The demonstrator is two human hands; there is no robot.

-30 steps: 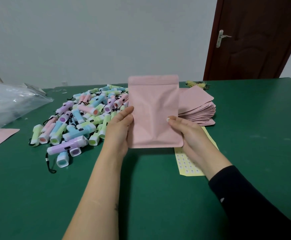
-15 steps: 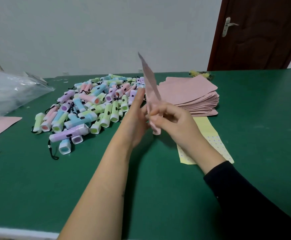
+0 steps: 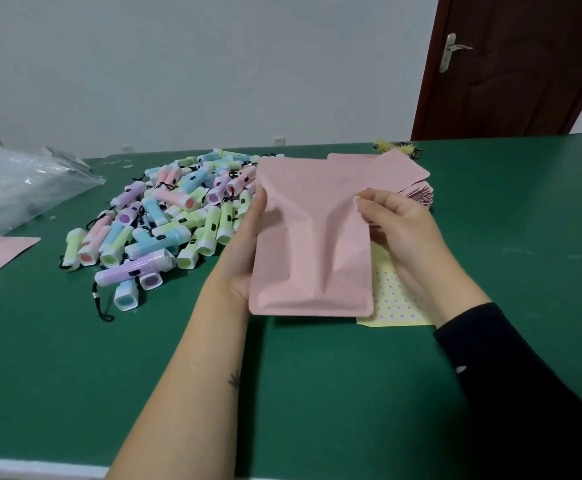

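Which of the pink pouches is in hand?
The puffed-up pouch held between left hand and right hand; the rest lie flat on the table, mostly in the stack behind it.

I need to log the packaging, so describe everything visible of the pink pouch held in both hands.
The pink pouch is a matte, pale pink rectangle with rounded lower corners, and it looks like thin paper or film. Long creases pucker its face and spread toward the top. It is held above the green table, face toward the camera. The left hand grips its left edge. The right hand pinches its upper right edge with its fingers.
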